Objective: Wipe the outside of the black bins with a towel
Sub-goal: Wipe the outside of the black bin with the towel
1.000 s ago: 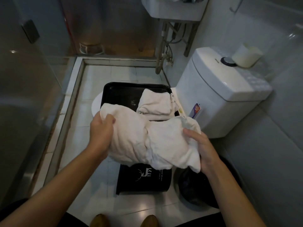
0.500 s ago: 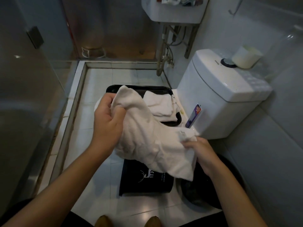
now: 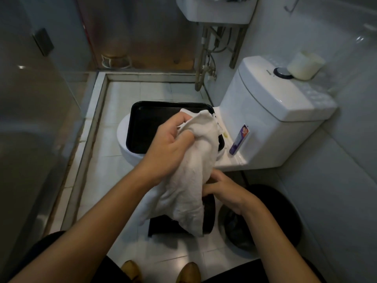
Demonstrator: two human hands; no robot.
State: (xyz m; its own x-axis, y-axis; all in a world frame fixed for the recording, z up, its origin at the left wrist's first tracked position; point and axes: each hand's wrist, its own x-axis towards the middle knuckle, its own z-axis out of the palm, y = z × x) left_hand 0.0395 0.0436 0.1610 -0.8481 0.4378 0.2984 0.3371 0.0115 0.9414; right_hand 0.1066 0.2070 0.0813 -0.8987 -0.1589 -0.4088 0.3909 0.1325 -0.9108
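Towel point(image 3: 191, 172), off-white and crumpled, is hanging in long soft folds from the left hand point(image 3: 169, 146), whose fingers point(image 3: 184, 137) are curling round its upper end and bunching it above the black tray point(image 3: 142, 127). The tray is sitting on the closed toilet point(image 3: 265, 127). The cloth's lower part is draping down over a black bin point(image 3: 208, 213), a matte, square-sided one standing on the white tiled floor point(image 3: 126, 193) just in front of the toilet; only its right side and a strip of its base are showing past the cloth. The right hand point(image 3: 228, 193) is lying beside the towel's right edge, over that bin, its fingers point(image 3: 212, 187) bending inward toward the cloth; whether they are pinching it I cannot tell. A second bin point(image 3: 281, 217), round and dark, is standing on the floor to the right, just beside the first. A tube point(image 3: 239, 139) is leaning against the toilet tank.
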